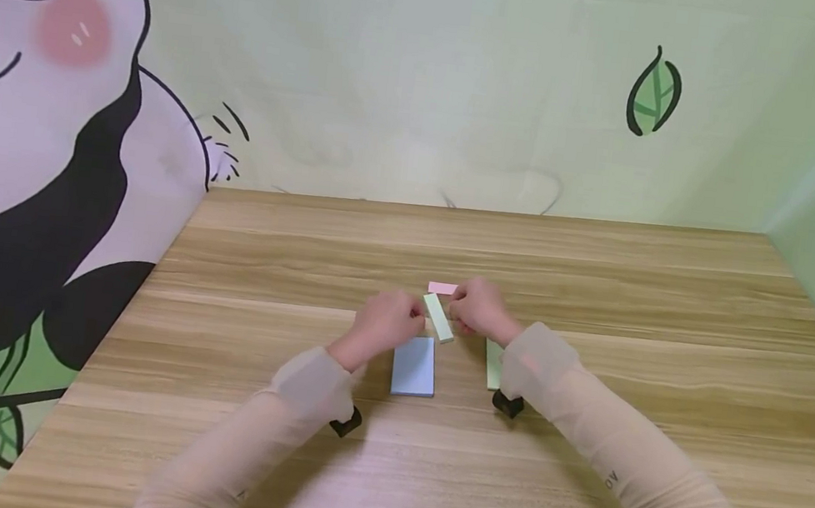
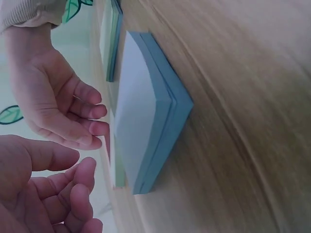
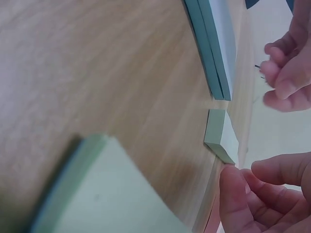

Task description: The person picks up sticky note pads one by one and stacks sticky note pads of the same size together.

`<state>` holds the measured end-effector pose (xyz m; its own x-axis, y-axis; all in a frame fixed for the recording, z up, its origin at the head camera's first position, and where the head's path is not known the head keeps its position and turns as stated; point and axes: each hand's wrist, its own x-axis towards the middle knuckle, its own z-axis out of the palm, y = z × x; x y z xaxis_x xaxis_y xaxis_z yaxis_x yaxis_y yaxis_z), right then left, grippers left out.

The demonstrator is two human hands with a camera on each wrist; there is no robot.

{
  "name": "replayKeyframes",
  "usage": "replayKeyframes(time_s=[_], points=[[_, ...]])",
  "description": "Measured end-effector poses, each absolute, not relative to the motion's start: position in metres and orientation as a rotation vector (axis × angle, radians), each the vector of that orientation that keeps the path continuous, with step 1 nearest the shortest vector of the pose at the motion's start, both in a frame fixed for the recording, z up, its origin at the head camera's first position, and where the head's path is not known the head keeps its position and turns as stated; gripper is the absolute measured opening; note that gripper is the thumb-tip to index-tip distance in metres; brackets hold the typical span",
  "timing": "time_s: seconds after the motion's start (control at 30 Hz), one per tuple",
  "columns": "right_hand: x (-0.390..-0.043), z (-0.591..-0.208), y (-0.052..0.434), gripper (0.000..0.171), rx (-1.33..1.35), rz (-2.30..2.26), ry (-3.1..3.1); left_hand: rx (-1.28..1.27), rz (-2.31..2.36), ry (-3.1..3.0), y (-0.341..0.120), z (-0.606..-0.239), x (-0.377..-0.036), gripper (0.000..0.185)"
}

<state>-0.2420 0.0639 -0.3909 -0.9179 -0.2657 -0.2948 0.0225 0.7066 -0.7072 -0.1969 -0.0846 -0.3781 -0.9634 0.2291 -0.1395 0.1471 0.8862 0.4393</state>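
A narrow pale green sticky-note pad lies at a slant between the two hands. My left hand hovers at its left, fingers loosely bent, with nothing between thumb and fingertips in the left wrist view. On the other side is my right hand; its fingertips are right at the end of the narrow pad in the right wrist view, with no grip on it showing. A light blue pad, two layers thick in the left wrist view, lies below the left hand.
A larger green pad lies partly hidden under the right forearm, with a blue layer beneath it in the left wrist view. Behind the narrow pad is a pink strip, partly covered by the right hand. A patterned wall borders the wooden table.
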Motion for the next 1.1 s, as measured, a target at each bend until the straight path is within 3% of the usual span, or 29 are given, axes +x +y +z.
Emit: replayKeyframes(time_s=[0.53,0.8,1.1], points=[[-0.247,-0.392,0.057,0.019,-0.054,-1.092,2.514,0.199,0.582,2.822,-0.080,-0.390,-0.217,0.015],[-0.249,-0.398,0.055,0.019,-0.040,-1.120,2.540,0.202,0.586,2.859,-0.077,-0.397,-0.221,0.034],[-0.250,-0.400,0.053,0.018,-0.043,-1.155,2.515,0.166,0.674,2.825,-0.075,-0.400,-0.223,0.034]])
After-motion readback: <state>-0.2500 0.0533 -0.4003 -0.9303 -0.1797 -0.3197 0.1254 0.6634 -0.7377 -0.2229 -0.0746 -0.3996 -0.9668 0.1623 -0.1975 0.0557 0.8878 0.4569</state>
